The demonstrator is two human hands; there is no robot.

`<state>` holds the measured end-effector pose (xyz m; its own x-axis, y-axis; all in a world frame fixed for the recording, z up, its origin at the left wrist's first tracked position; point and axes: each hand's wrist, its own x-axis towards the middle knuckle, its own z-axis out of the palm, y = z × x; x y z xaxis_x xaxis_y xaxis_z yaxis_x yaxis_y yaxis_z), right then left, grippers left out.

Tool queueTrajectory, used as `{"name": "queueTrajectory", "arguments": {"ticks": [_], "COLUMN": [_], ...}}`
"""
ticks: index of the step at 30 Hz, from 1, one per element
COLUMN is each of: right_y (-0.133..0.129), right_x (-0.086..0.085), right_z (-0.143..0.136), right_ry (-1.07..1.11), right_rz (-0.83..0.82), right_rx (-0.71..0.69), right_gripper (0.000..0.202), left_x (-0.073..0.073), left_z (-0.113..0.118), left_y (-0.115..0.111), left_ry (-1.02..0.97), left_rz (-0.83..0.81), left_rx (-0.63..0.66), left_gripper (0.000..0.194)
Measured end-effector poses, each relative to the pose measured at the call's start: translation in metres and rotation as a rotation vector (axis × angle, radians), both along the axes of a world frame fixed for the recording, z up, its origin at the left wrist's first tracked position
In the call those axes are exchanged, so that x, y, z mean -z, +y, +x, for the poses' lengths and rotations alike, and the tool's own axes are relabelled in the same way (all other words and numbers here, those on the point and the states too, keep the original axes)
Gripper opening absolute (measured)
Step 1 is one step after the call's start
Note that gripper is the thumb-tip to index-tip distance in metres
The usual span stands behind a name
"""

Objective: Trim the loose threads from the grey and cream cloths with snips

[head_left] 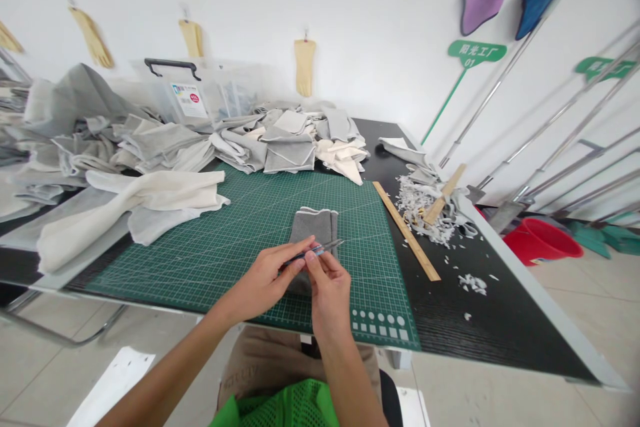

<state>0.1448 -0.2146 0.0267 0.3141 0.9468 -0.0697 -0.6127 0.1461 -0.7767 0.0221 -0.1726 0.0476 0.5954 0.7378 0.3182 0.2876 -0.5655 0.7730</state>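
Observation:
A slim tool (pixel 331 245) with a pointed grey tip is held in front of me between my two hands. Its tip points right, and its exact kind cannot be made out. My left hand (pixel 273 273) pinches it from the left side. Close against it, my right hand (pixel 330 283) has thumb and fingers closed on the tool near its middle. Directly beneath lies a folded dark grey cloth (pixel 311 223) with a pale edge, partly hidden by my hands. The cloth rests on a green cutting mat (pixel 240 213) marked with a white grid.
Grey and cream cloths (pixel 289 147) are heaped along the back and left. Right of the mat lie a wooden ruler (pixel 406 232) and a pile of pale scraps (pixel 425 210). A clear plastic box (pixel 220 90) stands behind; a red bucket (pixel 543 240) is on the floor.

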Motion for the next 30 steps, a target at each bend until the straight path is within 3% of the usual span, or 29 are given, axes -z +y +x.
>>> {"name": "queueTrajectory", "arguments": {"ticks": [9, 15, 23, 26, 30], "right_y": [0.0011, 0.0013, 0.0020, 0.0012, -0.0002], "right_x": [0.0003, -0.0032, 0.0009, 0.0016, 0.0011], "right_z": [-0.0092, -0.0083, -0.0055, -0.0057, -0.0057], "right_ry": [0.038, 0.017, 0.051, 0.025, -0.007], "right_rz": [-0.029, 0.043, 0.038, 0.010, 0.013], "right_rx": [0.039, -0.065, -0.034, -0.007, 0.025], "right_gripper": [0.019, 0.022, 0.030, 0.029, 0.018], "left_x": [-0.0022, -0.0007, -0.0038, -0.0018, 0.0013], "left_z": [-0.0024, -0.0043, 0.0009, 0.0029, 0.0016], "left_y": [-0.0018, 0.0026, 0.0025, 0.0014, -0.0020], "left_ry": [-0.047, -0.223, -0.406, -0.435, -0.362], "left_rz": [-0.109, -0.533, -0.839, -0.862, -0.716], "left_rx": [-0.070, -0.024, 0.059, 0.049, 0.043], "left_gripper": [0.039, 0.047, 0.055, 0.053, 0.051]}}
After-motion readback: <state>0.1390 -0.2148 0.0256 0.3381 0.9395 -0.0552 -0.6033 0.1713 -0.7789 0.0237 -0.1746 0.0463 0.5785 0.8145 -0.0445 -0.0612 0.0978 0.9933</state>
